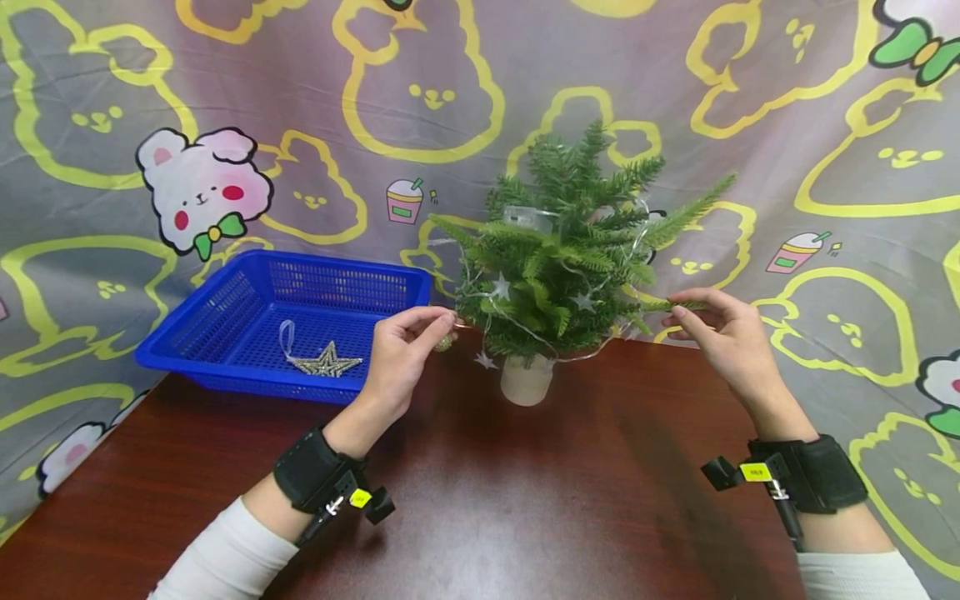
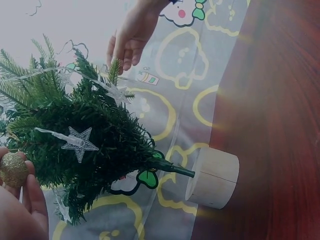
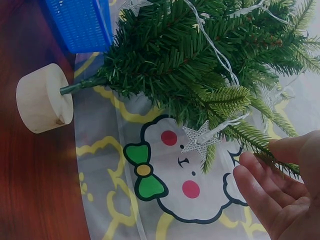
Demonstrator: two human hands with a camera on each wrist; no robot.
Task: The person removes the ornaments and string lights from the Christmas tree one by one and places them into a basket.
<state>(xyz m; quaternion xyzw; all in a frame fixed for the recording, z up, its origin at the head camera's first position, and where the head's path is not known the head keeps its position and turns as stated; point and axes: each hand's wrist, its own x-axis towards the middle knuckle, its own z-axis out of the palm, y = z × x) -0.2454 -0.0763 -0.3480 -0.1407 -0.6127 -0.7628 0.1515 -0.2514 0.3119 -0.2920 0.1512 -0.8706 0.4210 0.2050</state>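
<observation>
A small artificial Christmas tree (image 1: 555, 275) stands upright on a round wooden base (image 1: 527, 382). Clear star lights on a thin cord, one star (image 2: 80, 145) facing the left wrist camera, are strung around its branches. At the tree's lower left, my left hand (image 1: 405, 346) has thumb and forefinger pinched together, holding a gold glitter ball ornament (image 2: 13, 170); whether they grip its loop or the ball itself is hard to see. On the other side, my right hand (image 1: 727, 337) pinches the tip of a green branch (image 3: 255, 137) between thumb and fingers.
Left of the tree sits a blue plastic basket (image 1: 247, 379), with a gold glitter star ornament (image 1: 327, 361) on a ribbon loop inside. A patterned cloth (image 1: 300, 67) hangs close behind the dark wooden table (image 1: 480, 500).
</observation>
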